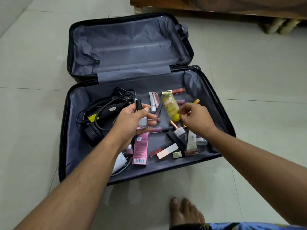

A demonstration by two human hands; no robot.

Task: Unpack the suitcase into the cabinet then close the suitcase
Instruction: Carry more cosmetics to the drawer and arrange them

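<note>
A black hard-shell suitcase [65, 130] lies fully open on a pale tiled floor [257, 80], its 2 grey-lined halves flat, the far half bare and the near half scattered with cosmetics and cables. The person's left hand [132, 120] holds a small nail polish bottle [142, 121] with a tall black cap above the near half, fingers and thumb curled around it. The right hand [194, 118] reaches over the middle of the near half, its thumb and fingers pinching the yellow cap of a clear yellow bottle [170, 105] whose label reads "GARNIER"; the bottle lies tilted among the other items. To the left in the near half sits a black corded appliance [103, 112] with a yellow warning tag, its cable looped in coils beside it. A pink carton [141, 148] with a barcode and a QR code lies below the left wrist, its smaller print too blurred to read, and a white charger plug [121, 161] rests just beside it. Several lip gloss tubes [178, 90] in red and mauve, a white tube [152, 102], and a rose-gold and silver compact stick [167, 151] are strewn across the lining. A bare foot [186, 211] stands on the tiles near the suitcase's front edge, and dark wooden furniture [216, 7] runs along the top of the frame.
</note>
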